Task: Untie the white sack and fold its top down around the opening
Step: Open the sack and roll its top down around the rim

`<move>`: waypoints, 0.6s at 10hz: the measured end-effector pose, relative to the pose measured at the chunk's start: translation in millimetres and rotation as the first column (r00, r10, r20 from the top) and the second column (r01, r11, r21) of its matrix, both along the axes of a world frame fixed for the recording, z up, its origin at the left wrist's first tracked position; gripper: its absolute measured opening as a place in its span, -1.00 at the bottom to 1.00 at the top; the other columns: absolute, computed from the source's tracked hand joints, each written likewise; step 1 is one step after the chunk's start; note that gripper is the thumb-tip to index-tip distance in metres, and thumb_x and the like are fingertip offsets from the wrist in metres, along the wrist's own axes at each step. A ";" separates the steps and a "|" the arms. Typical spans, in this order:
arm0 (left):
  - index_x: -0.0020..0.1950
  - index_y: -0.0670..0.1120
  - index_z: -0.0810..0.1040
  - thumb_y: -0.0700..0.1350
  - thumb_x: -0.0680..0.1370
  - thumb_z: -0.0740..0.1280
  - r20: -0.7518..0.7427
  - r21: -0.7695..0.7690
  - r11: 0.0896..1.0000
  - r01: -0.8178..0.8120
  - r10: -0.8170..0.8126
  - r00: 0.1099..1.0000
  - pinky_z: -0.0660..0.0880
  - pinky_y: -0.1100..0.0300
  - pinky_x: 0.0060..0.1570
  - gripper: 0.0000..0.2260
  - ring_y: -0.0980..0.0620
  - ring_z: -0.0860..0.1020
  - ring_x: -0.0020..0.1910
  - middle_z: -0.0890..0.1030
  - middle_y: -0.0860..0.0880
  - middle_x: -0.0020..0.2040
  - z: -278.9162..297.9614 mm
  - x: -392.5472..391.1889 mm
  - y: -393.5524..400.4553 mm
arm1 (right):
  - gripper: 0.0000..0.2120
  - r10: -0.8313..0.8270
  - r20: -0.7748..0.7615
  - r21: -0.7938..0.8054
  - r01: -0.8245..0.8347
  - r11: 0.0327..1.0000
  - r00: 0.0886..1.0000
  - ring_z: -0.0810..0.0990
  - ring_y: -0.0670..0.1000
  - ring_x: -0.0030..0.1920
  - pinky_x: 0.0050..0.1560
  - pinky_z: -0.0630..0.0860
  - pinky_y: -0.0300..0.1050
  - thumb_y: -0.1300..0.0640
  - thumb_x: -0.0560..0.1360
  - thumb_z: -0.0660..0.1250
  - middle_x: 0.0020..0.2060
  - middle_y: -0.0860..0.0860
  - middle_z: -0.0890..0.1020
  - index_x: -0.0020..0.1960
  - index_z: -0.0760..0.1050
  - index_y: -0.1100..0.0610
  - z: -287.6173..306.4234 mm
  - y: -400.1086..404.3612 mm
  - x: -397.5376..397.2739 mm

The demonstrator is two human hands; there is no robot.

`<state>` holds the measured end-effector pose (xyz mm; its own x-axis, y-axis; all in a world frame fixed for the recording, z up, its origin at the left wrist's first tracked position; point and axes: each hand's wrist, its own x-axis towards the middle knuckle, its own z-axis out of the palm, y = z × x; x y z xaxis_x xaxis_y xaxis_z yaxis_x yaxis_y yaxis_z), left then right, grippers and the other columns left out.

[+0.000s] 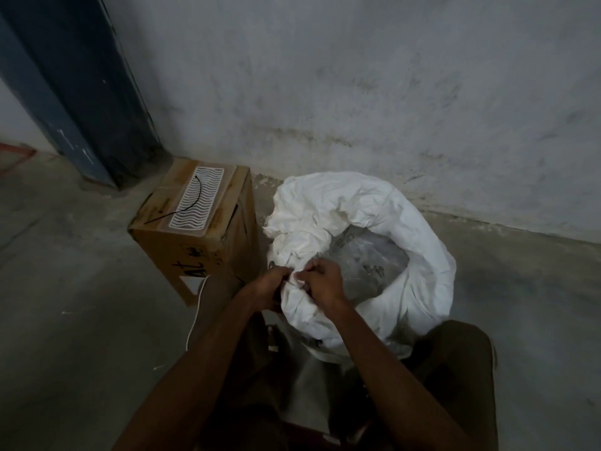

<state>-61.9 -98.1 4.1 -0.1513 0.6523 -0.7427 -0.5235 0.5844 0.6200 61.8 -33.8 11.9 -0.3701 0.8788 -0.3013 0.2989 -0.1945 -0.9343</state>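
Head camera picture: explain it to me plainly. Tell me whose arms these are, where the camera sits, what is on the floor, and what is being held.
No machine here: a person wears the camera on the head, looking down at their own arms. The left hand and right hand both pinch the near rim of a white sack, already open, its top rolled down around the opening. Clear plastic shows inside. The sack stands on a concrete floor by a grey wall. To its left is a cardboard box with a white grille and a thin black wire on top.
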 end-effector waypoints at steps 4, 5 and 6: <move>0.50 -0.13 0.26 0.14 0.23 0.40 -0.639 0.016 0.991 -0.135 0.114 0.760 0.59 -0.01 0.12 -0.12 -0.13 0.62 0.09 0.54 -0.19 0.29 -79.0 -46.2 26.7 | -0.88 0.127 -0.065 -0.184 -0.137 0.973 0.990 0.55 0.05 -0.46 -0.49 0.41 -0.17 0.41 0.42 0.33 -0.36 0.21 0.59 -0.10 0.51 0.24 9.2 -1.2 -23.6; 0.26 -0.16 0.53 0.12 0.30 0.51 -0.376 0.012 0.990 -0.142 0.136 0.917 0.61 -0.16 0.08 -0.39 -0.12 0.66 -0.05 0.66 -0.17 0.09 -89.7 -53.2 49.7 | -0.87 0.118 -0.090 -0.184 -0.133 0.974 0.989 0.53 0.11 -0.37 -0.39 0.42 -0.11 0.37 0.37 0.32 -0.34 0.21 0.59 -0.12 0.54 0.21 10.1 0.4 -19.7; 0.03 -0.17 0.65 0.26 0.23 0.60 -0.231 0.050 0.994 -0.093 0.102 0.967 0.63 -0.08 -0.01 -0.40 -0.14 0.69 -0.15 0.70 -0.15 -0.05 -59.0 -33.2 43.9 | -0.91 0.147 -0.156 -0.242 -0.182 0.953 0.977 0.56 0.03 -0.34 -0.29 0.51 -0.11 0.27 0.51 0.25 -0.32 0.08 0.60 -0.09 0.52 0.16 9.5 3.0 -17.1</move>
<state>-95.1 -54.2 -54.9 -0.3818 0.6529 -0.6542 -0.4150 0.5114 0.7525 44.7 -30.8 21.3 -0.5556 0.7032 -0.4438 0.2219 -0.3889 -0.8941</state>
